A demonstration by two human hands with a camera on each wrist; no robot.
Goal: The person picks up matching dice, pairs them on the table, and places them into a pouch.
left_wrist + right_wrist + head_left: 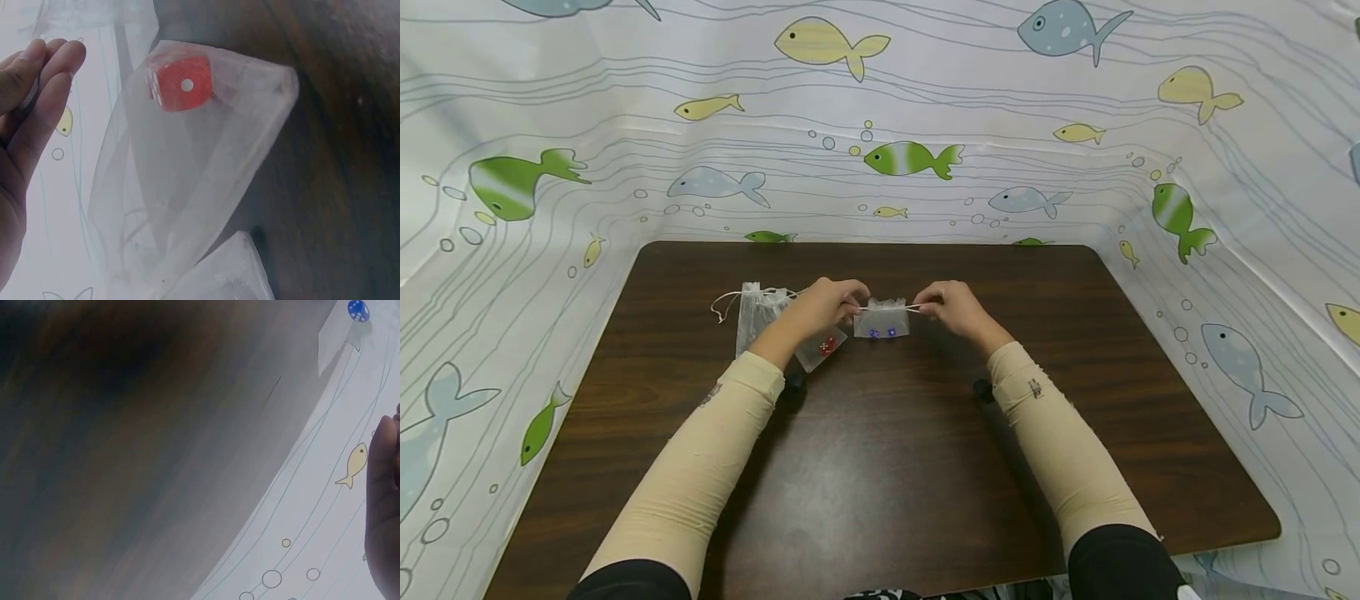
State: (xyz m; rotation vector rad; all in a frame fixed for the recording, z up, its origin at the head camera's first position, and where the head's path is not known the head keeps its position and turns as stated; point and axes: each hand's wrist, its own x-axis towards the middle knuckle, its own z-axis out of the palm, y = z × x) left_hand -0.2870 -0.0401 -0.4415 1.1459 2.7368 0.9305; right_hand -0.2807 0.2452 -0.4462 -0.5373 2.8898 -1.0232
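A small sheer white drawstring bag (880, 321) hangs between my two hands, its top gathered. Two blue dice (892, 332) show at its bottom, and one blue die (358, 310) appears at the top of the right wrist view. At the bag's left side my left hand (829, 304) pinches one end of the white drawstring. My right hand (955, 308) pinches the drawstring (912, 308) on the other side. Beneath my left forearm lies another sheer bag (808, 358) with red dice (827, 344) in its corner; a red die (187, 84) fills part of the left wrist view.
A further sheer bag (751, 312) lies to the left of my left hand, its white cord (721, 308) looping out. The dark wooden table (880, 467) is bordered by a white fish-print curtain (925, 83) behind and at both sides.
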